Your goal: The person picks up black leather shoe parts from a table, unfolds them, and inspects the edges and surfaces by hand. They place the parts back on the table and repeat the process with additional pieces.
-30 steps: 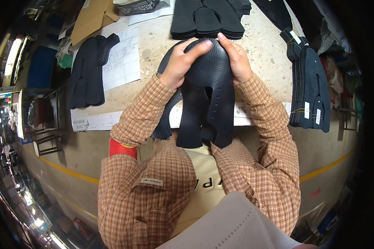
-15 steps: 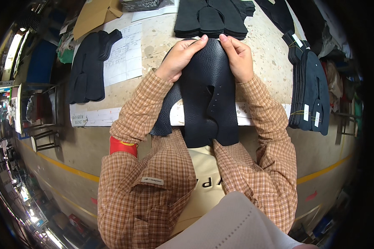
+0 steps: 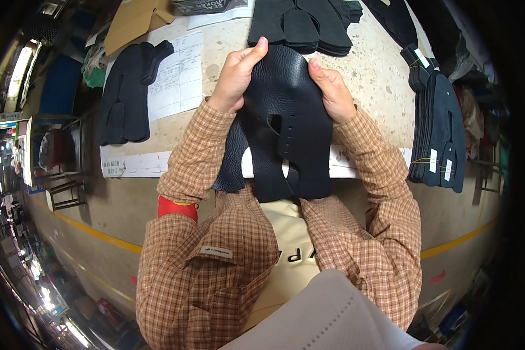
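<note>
Mid-inspection, by the look of it: one black leather piece [image 3: 286, 116] held up over the near edge of the speckled surface [image 3: 379, 76], not yet laid on any pile. Left hand [image 3: 236, 76] closed on its upper left edge, thumb on top; right hand [image 3: 331, 92] pinching the upper right edge. Grained, matte, with a row of small punched holes and a cut-out slot near the middle, lower part split into two flaps. Stacks of similar black pieces [image 3: 437, 134] at right, more at top [image 3: 303, 23] and left [image 3: 125, 93].
</note>
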